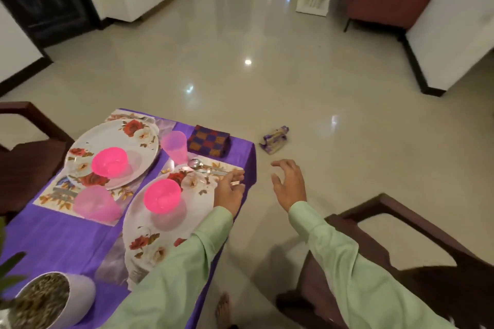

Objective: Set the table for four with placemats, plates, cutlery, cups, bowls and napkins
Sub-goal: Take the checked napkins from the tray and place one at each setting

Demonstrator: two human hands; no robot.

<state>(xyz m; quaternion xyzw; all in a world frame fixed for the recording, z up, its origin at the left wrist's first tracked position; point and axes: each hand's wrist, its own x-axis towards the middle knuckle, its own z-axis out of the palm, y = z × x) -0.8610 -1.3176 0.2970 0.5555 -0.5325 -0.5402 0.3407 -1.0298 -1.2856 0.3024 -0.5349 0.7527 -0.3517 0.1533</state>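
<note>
So far two plates (107, 139), two bowls (109, 161), two cups (175, 145) and one napkin (208, 144) show. Cutlery (205, 167) lies just beyond the near plate (165, 224), by the worktop (66, 238) edge. The left hand (230, 189) touches it with released fingers (238, 175), and a nudge could drop it. The right hand (290, 185), right of that plate, hangs released.

bowl (162, 196) on near plate (171, 224); napkin (208, 144) behind it.
</note>
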